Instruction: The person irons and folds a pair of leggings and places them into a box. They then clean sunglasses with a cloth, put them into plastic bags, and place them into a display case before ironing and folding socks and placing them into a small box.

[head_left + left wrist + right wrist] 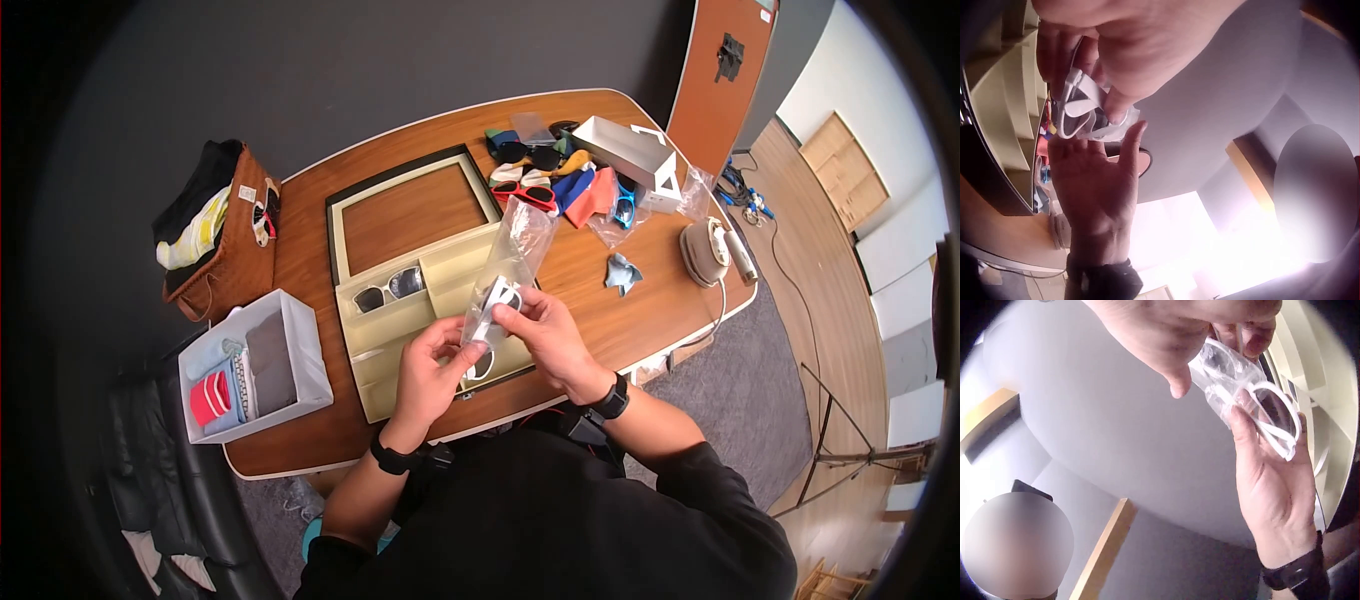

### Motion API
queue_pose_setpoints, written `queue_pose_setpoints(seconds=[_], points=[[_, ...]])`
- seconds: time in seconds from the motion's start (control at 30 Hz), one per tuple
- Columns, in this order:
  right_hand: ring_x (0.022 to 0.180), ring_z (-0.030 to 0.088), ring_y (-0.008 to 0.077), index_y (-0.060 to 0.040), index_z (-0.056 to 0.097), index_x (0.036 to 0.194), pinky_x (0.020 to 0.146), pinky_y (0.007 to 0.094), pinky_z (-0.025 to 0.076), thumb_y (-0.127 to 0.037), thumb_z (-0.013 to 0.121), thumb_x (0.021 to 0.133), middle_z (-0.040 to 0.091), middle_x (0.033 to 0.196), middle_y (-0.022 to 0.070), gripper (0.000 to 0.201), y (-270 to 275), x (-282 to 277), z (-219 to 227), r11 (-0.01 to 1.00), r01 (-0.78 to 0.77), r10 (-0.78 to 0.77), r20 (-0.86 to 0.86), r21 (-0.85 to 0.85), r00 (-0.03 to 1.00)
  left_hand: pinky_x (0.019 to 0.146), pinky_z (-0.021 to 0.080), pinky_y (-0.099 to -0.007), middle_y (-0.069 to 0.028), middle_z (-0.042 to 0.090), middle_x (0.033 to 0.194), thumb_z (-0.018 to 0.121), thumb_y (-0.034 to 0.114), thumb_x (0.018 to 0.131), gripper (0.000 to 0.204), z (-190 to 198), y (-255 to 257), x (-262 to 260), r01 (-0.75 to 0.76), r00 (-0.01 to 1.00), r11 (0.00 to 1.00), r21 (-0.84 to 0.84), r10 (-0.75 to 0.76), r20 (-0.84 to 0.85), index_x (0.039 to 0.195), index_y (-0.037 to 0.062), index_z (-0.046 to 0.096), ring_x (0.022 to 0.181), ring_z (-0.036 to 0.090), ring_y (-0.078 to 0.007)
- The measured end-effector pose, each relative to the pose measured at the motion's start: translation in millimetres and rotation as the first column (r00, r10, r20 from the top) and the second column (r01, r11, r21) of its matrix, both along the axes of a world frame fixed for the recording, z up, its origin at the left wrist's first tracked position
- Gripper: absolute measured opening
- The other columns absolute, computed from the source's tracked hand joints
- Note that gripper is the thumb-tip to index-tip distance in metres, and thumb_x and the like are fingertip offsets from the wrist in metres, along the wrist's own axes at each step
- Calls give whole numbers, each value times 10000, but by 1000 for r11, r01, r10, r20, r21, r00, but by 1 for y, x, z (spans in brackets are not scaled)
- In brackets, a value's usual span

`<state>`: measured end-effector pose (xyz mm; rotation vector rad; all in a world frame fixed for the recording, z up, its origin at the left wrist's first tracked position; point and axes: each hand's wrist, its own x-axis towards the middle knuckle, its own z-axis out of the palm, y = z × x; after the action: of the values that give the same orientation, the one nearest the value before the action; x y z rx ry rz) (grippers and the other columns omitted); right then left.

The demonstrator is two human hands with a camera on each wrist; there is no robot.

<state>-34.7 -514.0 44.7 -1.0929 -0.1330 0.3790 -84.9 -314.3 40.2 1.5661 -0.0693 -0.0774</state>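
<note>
White-framed sunglasses (481, 364) are partly inside a clear plastic bag (527, 237), held over the tray's front edge. My left hand (430, 378) pinches the lower end of the glasses, where a lens sticks out of the bag. On the other side, my right hand (552, 342) pinches the glasses through the plastic, thumb on top. The right wrist view shows the white frame (1284, 445) between the thumb and fingers of my left hand (1279, 494). In the left wrist view, the folded white frame (1075, 106) lies between both hands.
A cream compartment tray (385, 345) holds another white pair of sunglasses (388, 290). Sunglasses, cloths and a white box (625, 152) crowd the back right. A grey-blue cloth (622, 274) and a corded appliance (704, 252) lie at right; a white bin (300, 395) and brown basket (240, 262) stand left.
</note>
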Motion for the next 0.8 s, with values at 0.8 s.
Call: queue_pose_setpoints(seconds=[0.8], points=[[1049,733,168,33,716,1237,969,340,595,-165,723,1056,773,1150,93,268,5,-14,-3,936,-120,198,-212,331,957,877,549,-327,-77,724,1101,945,37,772,811,10,10,1,-9,961,943,334,-83,262,1471,12,536,984,685,-169]])
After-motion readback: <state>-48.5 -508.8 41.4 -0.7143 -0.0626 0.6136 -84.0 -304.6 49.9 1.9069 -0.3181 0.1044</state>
